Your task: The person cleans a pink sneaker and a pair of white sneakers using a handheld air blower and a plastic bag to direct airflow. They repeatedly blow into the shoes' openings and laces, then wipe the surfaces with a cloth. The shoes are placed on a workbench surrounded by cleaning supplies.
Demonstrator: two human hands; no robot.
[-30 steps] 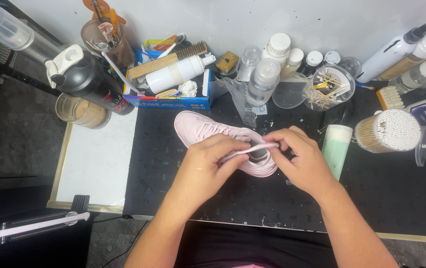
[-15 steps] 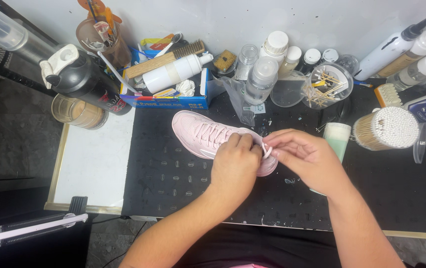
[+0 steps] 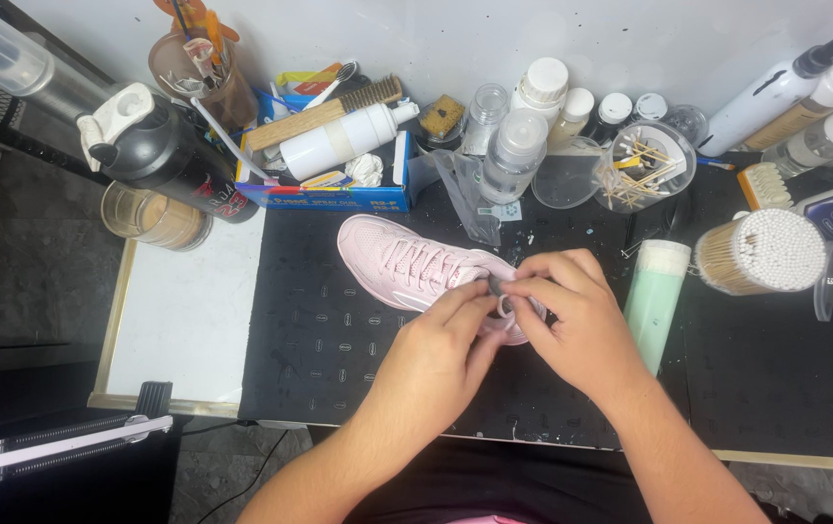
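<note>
Pinching one white lace (image 3: 504,309): left hand (image 3: 441,364), right hand (image 3: 572,325); one pink shoe (image 3: 407,267).

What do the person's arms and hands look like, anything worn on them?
Both forearms are bare up to the bottom edge of the frame: no sleeves, gloves, watch or bracelet show. The left hand and right hand carry no rings that can be made out. Fingernails look short and unpainted. Dark clothing shows between the arms at the bottom edge.
</note>
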